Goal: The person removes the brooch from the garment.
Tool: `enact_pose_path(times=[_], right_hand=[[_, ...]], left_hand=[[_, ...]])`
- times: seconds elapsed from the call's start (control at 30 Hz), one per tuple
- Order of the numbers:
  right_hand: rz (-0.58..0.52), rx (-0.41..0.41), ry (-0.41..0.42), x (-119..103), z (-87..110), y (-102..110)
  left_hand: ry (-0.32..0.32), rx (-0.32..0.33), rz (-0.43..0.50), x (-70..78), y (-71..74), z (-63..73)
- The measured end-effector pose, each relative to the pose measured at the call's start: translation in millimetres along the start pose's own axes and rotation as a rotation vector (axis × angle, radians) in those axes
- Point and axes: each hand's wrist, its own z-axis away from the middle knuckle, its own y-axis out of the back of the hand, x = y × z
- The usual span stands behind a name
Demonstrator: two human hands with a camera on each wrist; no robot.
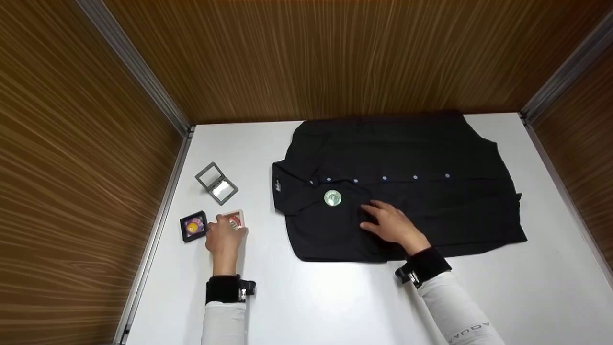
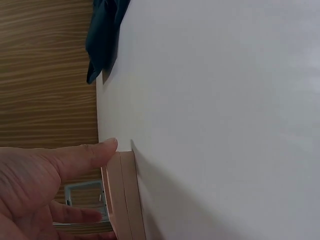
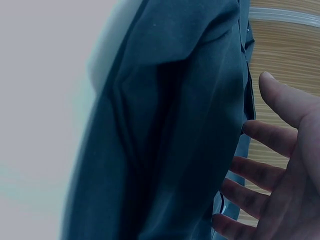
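Observation:
My left hand [image 1: 225,238] is over a pink square display case [image 1: 241,218] on the white table, with a round red-and-white piece inside. In the left wrist view, the thumb lies at one edge of the case [image 2: 125,192] and the fingers reach its other side, partly out of sight. A black shirt [image 1: 330,235] lies flat, collar to the left and buttons along its middle. On its chest is a round green badge [image 1: 333,197]. The right hand [image 1: 395,227] rests on the shirt below the button row, fingers spread and holding nothing.
Left of the pink case is a black square case [image 1: 194,226] with a yellow-and-purple round piece. Behind them a grey hinged case [image 1: 217,183] lies opened out, its windows see-through or shiny. Wood-grain panels [image 1: 335,62] wall the table's back and sides.

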Motion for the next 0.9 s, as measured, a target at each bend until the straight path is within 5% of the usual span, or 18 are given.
enact_pose_path(times=[0.3, 0.5, 0.67, 0.9], right_hand=[[-0.003, 0.010, 0.006, -0.5, 0.5, -0.8], [-0.001, 0.017, 0.027, -2.0, -1.8, -2.0], [-0.021, -0.005, 0.029, -5.2, -6.9, -2.5], [-0.019, -0.020, 0.054, -13.1, -18.0, -3.2]], left_hand=[[-0.022, 0.023, 0.012, -3.4, 2.5, 1.2], [-0.102, 0.062, -0.001, 6.2, 3.8, 6.0], [-0.227, 0.049, -0.068, 29.7, 1.6, 18.1], [-0.493, 0.020, -0.065, 72.2, -17.8, 36.3]])
